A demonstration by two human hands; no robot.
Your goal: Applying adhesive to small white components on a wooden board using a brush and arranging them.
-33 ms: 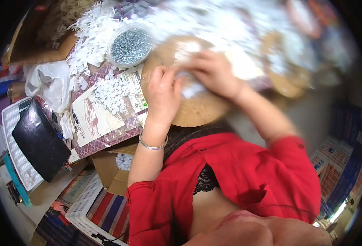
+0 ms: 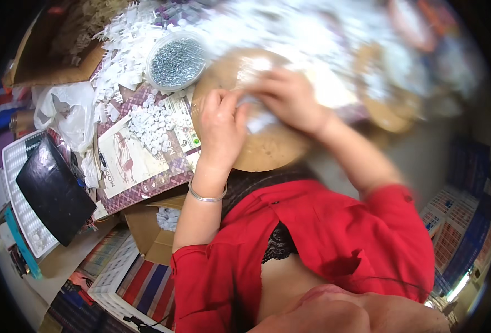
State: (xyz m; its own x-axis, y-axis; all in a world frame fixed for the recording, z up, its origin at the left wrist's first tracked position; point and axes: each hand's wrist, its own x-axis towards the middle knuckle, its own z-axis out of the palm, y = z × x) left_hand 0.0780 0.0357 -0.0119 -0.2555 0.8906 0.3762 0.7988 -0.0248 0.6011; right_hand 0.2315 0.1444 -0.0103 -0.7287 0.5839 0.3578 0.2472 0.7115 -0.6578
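Our L hand [image 2: 221,126] & R hand [image 2: 292,101] are close tog. over the round brown board [image 2: 273,154], which seems to jut past the near edge of the worktop [image 2: 130,195]; can't tell if they grip anything, R blurred. Board's prob. stiff, lightish, bit slippery; we'd hold opp. rims.

Shiny metal bits [image 2: 178,62] in a translucent plastic tub [image 2: 170,89] at upper left, smooth round board [image 2: 273,152], crinkled plastic bag [image 2: 72,114], polished metal bangle [image 2: 206,199], matt cloth shirt [image 2: 323,222]
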